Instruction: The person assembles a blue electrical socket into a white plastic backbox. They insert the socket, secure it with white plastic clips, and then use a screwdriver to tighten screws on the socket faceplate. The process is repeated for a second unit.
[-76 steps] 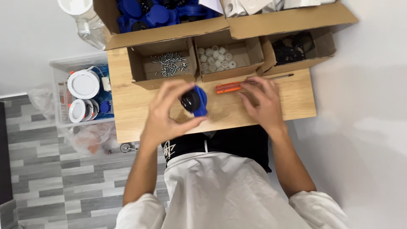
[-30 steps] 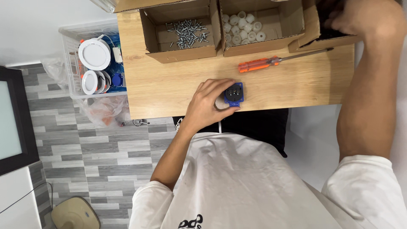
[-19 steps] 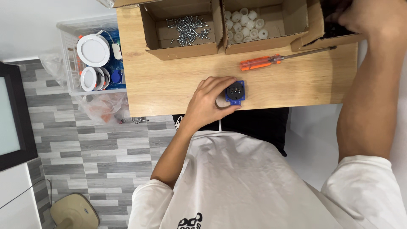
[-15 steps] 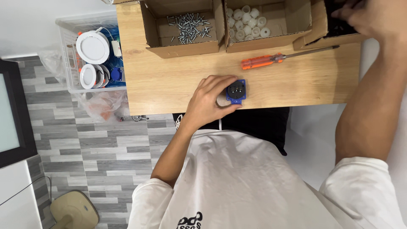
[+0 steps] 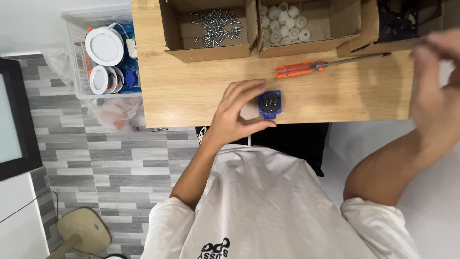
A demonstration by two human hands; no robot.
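My left hand (image 5: 237, 112) grips a small blue square socket part (image 5: 269, 104) with a dark round face, holding it down near the front edge of the wooden table (image 5: 191, 88). My right hand (image 5: 438, 76) is raised at the right edge of view, blurred, fingers loosely curled, below a cardboard box of black parts (image 5: 400, 21); whether it holds anything is not visible. An orange-handled screwdriver (image 5: 306, 67) lies on the table just beyond the socket part.
A cardboard box of screws (image 5: 211, 29) and a box of white round caps (image 5: 287, 21) stand at the table's far side. Left of the table is a clear plastic bin (image 5: 72, 33) with white round lamps and blue parts. Grey tiled floor below.
My right hand has pulled back from the box of black parts toward me. The left hand stays on the blue socket part at the same spot.
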